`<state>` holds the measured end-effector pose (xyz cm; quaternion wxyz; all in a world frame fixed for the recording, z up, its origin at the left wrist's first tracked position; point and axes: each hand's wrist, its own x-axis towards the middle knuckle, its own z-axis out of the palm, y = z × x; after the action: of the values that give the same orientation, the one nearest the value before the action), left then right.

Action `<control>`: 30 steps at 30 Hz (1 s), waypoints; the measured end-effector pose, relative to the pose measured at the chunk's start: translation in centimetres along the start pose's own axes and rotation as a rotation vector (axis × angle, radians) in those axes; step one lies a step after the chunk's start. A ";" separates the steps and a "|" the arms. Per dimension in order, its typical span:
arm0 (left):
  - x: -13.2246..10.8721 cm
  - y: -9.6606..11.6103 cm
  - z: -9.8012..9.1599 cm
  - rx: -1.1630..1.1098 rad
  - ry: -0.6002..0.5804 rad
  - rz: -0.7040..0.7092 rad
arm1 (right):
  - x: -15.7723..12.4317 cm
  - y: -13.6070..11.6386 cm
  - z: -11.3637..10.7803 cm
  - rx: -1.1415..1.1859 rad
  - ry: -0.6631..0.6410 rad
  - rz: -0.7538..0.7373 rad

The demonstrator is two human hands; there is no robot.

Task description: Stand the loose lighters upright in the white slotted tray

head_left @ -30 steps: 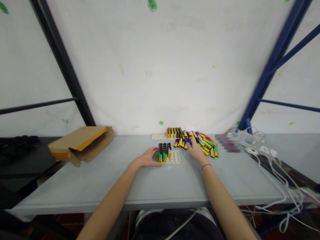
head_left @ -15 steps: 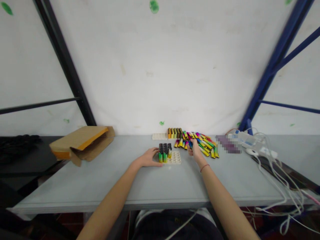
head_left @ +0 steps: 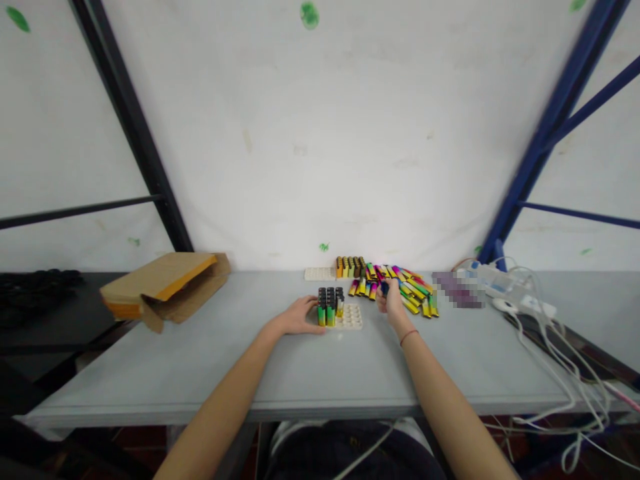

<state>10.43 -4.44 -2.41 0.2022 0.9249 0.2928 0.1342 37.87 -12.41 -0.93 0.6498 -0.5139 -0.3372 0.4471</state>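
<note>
My left hand (head_left: 299, 316) is curved round the left end of a white tray (head_left: 354, 316) with round holes, its thumb along the front and its fingers behind. Lighters (head_left: 326, 313) with black tops and shiny green-yellow bodies stand upright in the tray's left part; several holes on the right show bare. My right hand (head_left: 391, 300) is closed on a lighter (head_left: 385, 287) with a dark blue end, at the left edge of a loose pile of rainbow metallic lighters (head_left: 413, 293). The fingers hide most of the held lighter.
Behind stand a filled block of lighters (head_left: 350, 267) and another white tray (head_left: 320, 273) by the wall. An open cardboard box (head_left: 165, 283) lies at the left. A power strip (head_left: 493, 279) and tangled white cables (head_left: 545, 333) occupy the right side of the grey table (head_left: 330, 380).
My right hand has drawn slightly back and right at the pile, and the dark blue lighter end shows more clearly in it. My left hand stays by the tray.
</note>
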 end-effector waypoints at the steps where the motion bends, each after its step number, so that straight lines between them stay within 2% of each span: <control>1: 0.0 0.0 0.0 0.001 -0.001 0.000 | 0.0 0.0 0.0 0.025 0.000 0.014; 3: 0.0 0.1 -0.1 -0.008 -0.001 0.002 | -0.2 -0.1 0.1 0.076 0.009 0.057; 17: 0.0 0.0 0.0 0.003 0.015 0.019 | -0.5 -0.6 0.1 0.107 -0.025 0.116; 25: -0.1 0.0 0.0 0.002 0.009 0.007 | -0.7 -0.4 0.9 0.061 0.041 0.087; 30: -0.1 0.0 -0.1 0.004 0.005 0.006 | -0.5 0.2 0.9 -0.013 -0.042 0.005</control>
<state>10.33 -4.53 -2.35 0.1992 0.9258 0.2908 0.1364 36.86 -12.57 -0.86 0.6380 -0.5095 -0.3526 0.4572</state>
